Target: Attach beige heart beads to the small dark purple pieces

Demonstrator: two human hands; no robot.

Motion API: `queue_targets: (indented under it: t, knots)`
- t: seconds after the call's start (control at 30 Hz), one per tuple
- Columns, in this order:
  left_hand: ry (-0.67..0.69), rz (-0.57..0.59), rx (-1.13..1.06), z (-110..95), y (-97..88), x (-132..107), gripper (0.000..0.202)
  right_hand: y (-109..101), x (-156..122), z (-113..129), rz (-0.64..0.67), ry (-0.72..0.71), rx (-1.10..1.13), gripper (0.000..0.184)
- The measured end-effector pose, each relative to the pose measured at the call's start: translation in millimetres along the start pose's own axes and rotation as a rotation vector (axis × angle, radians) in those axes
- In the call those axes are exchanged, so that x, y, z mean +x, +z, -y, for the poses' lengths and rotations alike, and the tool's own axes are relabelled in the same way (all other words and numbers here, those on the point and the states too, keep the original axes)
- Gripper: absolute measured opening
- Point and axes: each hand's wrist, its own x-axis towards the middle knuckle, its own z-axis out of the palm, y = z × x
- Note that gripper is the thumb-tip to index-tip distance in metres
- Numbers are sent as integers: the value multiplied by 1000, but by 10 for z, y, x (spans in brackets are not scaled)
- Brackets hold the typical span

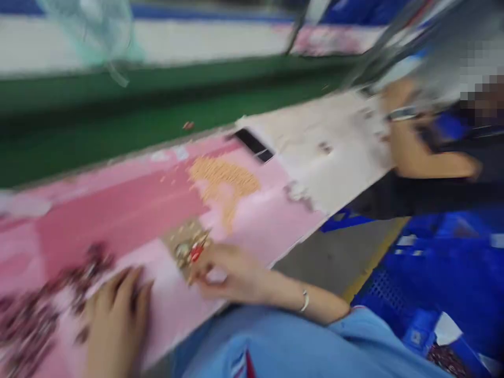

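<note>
My right hand (236, 273) is closed in a pinch at the edge of a brown square mat (173, 242). What its fingertips hold is too blurred to make out. Just beyond them lie a small glossy red piece (196, 252) and some shiny gold-coloured bits (183, 253). My left hand (118, 310) rests palm down on the pink tabletop (157, 268), its fingers extended and slightly apart. Beside it spreads a blurred heap of small dark reddish-brown pieces (31, 320).
A pile of tiny tan pieces (224, 176) and a black phone-like slab (254, 144) lie further back. A green strip (157, 110) runs behind the table. On the right, a co-worker's arm (409, 142) reaches over a white sheet (334, 136), above blue crates (444, 283).
</note>
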Motion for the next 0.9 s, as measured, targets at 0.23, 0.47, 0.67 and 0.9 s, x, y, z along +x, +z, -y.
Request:
queue_targets:
  t: [0.23,0.47,0.67,0.9]
  knots:
    - [-176,-27,264,121,-57,-451,25,-89,-94,-73,-284,-31,0,19]
    - [-260,-53,192,71,-127,-431,15,-102,-71,-81,-286,-21,-19,22]
    - [-298,-143,25,-92,-166,-339,19,-57,-41,-30,-248,-12,-62,16]
    - [-210,-88,-303,-560,-245,-173,15,47,53,69,-212,-144,19,22]
